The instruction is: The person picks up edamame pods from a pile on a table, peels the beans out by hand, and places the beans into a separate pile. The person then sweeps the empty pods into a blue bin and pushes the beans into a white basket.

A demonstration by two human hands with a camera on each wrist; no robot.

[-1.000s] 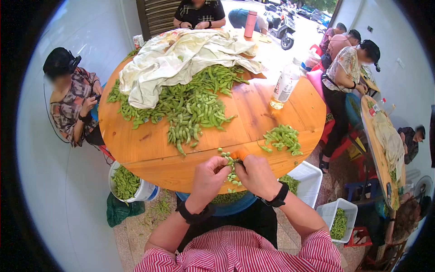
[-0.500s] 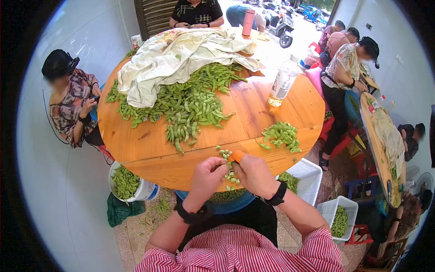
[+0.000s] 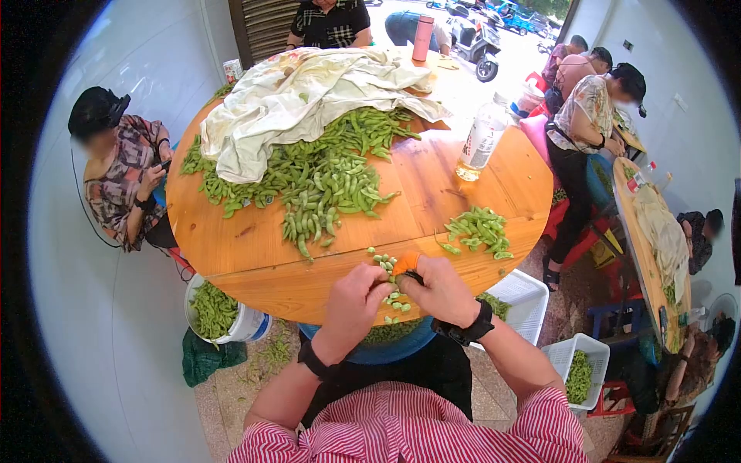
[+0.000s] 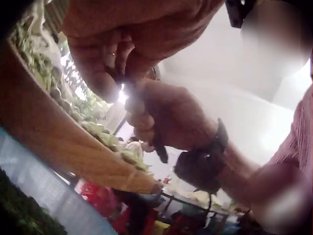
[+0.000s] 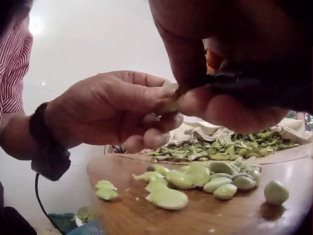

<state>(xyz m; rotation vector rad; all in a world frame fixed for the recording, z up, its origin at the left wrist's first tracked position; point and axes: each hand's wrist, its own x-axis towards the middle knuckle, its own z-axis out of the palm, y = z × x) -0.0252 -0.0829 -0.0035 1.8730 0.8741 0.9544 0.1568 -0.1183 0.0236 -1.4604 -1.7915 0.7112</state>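
Head view: both forearms come up from the bottom of the frame and meet just below centre, over the near rim of the round wooden table (image 3: 255,247). The left hand (image 3: 351,297) has its fingers curled in toward the right hand (image 3: 441,289), and the two touch at the fingertips. Between them sits a small pod (image 3: 388,284), mostly hidden from this angle, and an orange tool (image 3: 404,263) pokes up above the right hand's knuckles.

Left wrist view — dim and blurred, looking up from under the hands — shows the right hand (image 4: 168,120) closed round a dark handle that sticks out below the fist, with a black wrist strap (image 4: 200,164) to the right of it. The pod cannot be made out there.

Right wrist view shows the pinch most plainly: the left hand (image 5: 110,110), left of centre, has thumb and fingers clamped on the pale pod (image 5: 171,100), while the right hand (image 5: 230,63) at upper right presses a dark blade edge against it. Below, shelled beans (image 5: 195,178) lie scattered on the table edge.

Only the head view takes in the wider table: a big heap of green pods (image 3: 316,181) in the upper left half under a crumpled cloth (image 3: 293,96), a smaller pile (image 3: 478,230) at centre right, and a plastic bottle (image 3: 482,139) above it.
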